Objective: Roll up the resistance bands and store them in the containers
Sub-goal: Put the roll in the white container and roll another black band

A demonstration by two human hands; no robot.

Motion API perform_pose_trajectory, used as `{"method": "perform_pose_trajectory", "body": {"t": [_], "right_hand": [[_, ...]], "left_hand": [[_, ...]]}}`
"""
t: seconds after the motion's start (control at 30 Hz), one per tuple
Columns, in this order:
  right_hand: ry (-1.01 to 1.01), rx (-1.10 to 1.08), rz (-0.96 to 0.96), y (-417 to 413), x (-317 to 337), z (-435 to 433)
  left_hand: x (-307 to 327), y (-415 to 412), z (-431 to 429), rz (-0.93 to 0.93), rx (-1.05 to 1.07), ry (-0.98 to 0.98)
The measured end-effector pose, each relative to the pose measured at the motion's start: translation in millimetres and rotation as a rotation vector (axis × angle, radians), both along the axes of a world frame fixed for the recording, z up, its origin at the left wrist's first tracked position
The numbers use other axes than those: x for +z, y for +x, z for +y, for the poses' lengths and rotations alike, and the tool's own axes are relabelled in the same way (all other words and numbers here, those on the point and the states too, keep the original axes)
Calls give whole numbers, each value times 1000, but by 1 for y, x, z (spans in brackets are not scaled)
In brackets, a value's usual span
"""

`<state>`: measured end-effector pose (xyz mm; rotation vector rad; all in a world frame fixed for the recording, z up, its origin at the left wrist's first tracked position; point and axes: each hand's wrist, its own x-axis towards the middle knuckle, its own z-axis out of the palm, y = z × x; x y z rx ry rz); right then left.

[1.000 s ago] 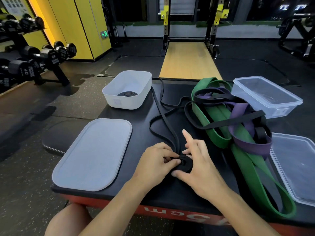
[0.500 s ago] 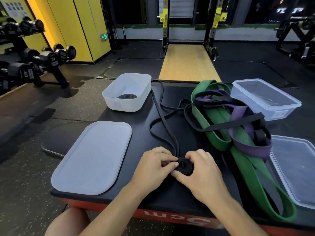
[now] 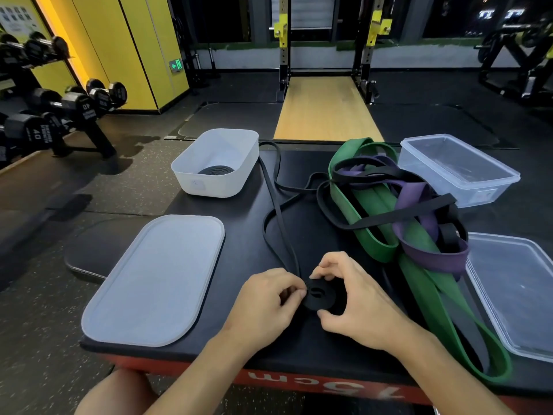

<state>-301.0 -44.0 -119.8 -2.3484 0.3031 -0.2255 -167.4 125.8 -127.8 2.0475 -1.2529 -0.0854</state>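
Note:
A thin black resistance band trails across the black platform; its near end is wound into a small flat coil. My left hand pinches the coil's left edge, and my right hand grips it from the right and top. A white opaque container at the back left holds one rolled black band. To the right lies a tangled pile of green, purple and black bands.
A frosted lid lies flat at the left. A clear container stands at the back right, and a clear lid lies at the right edge. A dumbbell rack stands on the floor to the left.
My right fingers curled down from extended onto the coil, and both hands turned it a little. The coil has grown slightly and the loose band has drawn closer.

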Motion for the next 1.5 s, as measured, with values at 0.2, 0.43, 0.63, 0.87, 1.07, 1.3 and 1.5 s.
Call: {"method": "perform_pose_trajectory", "body": {"t": [0.2,0.43,0.63,0.87,1.07,1.3,1.5], "right_hand": [[-169,-107,58,-7,-3,12],[-392,-323,10,8,-12,29],[-418,-199,-65,6,-14,15],[-259,25,-43,4,-8,1],[-216,50,-47,0,-4,3],[-493,-365,-4,-5,-14,36],[-512,-354,-39,4,-13,32]], "left_hand": [[0,-2,-2,-19,3,30],[2,1,-1,66,-8,38],[1,5,4,138,26,-40],[-2,6,3,117,12,-53],[-7,8,3,42,-3,-37],[-7,8,3,-15,15,-39],[-3,12,3,-40,-47,-23]]}}
